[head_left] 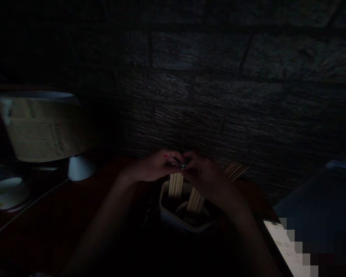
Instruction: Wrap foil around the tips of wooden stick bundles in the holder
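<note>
In the dim light my left hand [152,166] and my right hand [206,175] meet fingertip to fingertip, both closed. Pinched between them is a small shiny thing [183,166], too dark and small to name. Right below the fingers, a bundle of thin wooden sticks [175,186] stands in a light-rimmed container [162,206]. A second bundle of sticks [194,202] leans inside it, partly behind my right hand. More sticks [236,170] show past the right wrist; where their lower ends rest is hidden.
A lamp with a printed shade [43,129] and white base [80,168] stands at left. Beside it is a white bowl-like dish [8,192], with a pale cord [31,207] running across the dark table. A stone wall [173,84] rises behind. A lit screen [282,244] lies at lower right.
</note>
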Available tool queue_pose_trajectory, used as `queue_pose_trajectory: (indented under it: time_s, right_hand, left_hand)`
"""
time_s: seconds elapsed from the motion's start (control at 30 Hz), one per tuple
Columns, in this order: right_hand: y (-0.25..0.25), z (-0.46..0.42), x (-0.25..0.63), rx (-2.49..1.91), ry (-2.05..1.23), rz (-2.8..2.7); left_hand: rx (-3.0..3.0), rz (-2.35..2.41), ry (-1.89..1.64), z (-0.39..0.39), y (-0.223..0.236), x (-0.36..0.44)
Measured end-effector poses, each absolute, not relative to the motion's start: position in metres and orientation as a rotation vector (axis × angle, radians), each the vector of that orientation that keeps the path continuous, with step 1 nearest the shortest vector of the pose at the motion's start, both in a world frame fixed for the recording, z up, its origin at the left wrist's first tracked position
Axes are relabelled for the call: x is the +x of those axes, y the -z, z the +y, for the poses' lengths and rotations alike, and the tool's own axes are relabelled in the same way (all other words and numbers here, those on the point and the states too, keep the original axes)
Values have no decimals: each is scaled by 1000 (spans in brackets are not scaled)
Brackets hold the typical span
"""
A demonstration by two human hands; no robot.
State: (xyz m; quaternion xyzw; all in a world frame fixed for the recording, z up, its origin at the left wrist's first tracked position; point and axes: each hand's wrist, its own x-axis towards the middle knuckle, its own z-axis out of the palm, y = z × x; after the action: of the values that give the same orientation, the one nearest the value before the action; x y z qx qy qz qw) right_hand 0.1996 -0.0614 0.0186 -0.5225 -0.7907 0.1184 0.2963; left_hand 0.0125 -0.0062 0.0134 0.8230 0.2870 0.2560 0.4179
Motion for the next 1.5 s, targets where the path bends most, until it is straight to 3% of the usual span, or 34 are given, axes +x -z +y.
queue_pose_trajectory:
  time_s: [0.53, 1.5]
  right_hand:
    - [-12, -59, 202, -1295, -448, -2043]
    - [-17, -59, 198, -1351, -348, -2076]
  left_hand:
    - [2128, 924, -601, -14, -30, -11]
    - [2108, 848, -618, -11, -23, 4]
